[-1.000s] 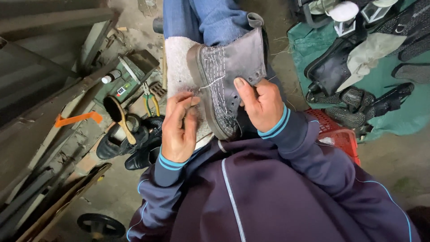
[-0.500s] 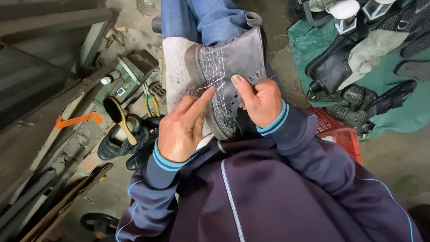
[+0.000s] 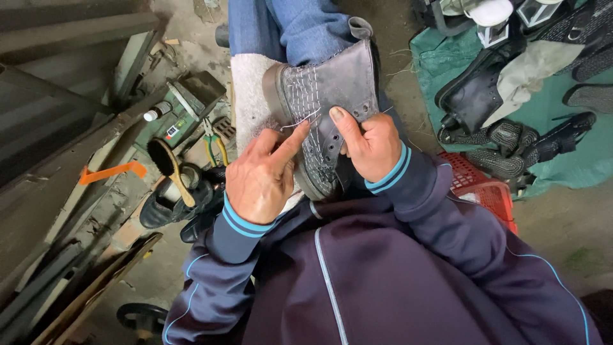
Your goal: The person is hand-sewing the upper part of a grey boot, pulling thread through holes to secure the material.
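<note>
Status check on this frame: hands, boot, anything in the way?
Left hand pinching a needle at the stitching. Right hand gripping the grey boot on the lap. Nothing blocking.

boot [image 3: 325,96] on lap, between hands | brush [image 3: 167,163] left on shoe | crate [image 3: 476,185] right

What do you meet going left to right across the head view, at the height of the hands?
Orange strip → brush → left hand → grey boot → right hand → red crate → black shoes.
</note>
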